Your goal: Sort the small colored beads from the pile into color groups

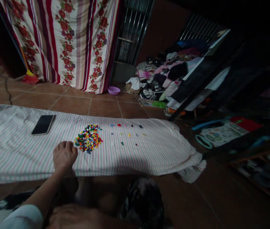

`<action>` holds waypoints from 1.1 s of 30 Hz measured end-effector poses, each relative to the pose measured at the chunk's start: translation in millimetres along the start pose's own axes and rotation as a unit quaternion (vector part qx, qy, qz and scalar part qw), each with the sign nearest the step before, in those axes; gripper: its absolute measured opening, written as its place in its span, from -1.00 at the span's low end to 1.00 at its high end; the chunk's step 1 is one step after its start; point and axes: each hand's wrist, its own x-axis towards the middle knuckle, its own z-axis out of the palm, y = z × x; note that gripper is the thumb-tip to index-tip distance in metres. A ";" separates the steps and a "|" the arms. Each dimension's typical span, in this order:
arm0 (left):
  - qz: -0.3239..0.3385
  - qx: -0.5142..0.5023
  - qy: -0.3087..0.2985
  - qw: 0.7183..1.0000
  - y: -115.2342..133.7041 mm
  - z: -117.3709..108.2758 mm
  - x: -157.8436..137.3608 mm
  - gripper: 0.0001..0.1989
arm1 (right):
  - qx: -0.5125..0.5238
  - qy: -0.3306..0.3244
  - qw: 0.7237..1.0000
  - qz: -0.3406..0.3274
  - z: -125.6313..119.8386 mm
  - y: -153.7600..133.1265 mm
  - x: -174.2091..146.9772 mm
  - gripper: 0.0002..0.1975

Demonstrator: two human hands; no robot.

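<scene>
My left hand [64, 155] rests on the striped cloth [25, 152], fingers curled down and knuckles up; its underside is hidden. Just beyond its thumb side lies a pile of small, many-coloured beads or pieces [88, 139]. To the right, single small pieces are spread in loose rows, among them a red piece [119, 125], a blue piece [112, 125], a yellow piece [129, 135] and a dark green piece [122, 143]. My right hand [74, 217] is low at the bottom edge near my lap, dark and blurred, away from the pieces; its fingers cannot be made out.
A dark-screened phone [43, 124] lies on the cloth at the left. Past the table are a floral curtain [77, 44], a purple basin [114, 90], a red and yellow broom [30, 77] and a heap of clothes [161, 74]. The cloth hangs over the table's right end.
</scene>
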 end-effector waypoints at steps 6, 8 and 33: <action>0.027 -0.036 0.041 0.998 -4.9 4.4 -12.6 -0.66 | -0.104 0.043 0.992 0.050 0.2 6.9 12.2 -0.88; 0.021 -0.038 0.049 0.998 -3.5 6.4 -19.6 -0.62 | -0.115 0.108 0.983 0.090 -11.1 4.8 1.4 -0.91; 0.130 -0.032 -0.086 0.987 -29.0 -22.5 -13.1 -0.69 | -0.056 0.373 0.862 0.338 -71.7 89.3 -71.8 -0.75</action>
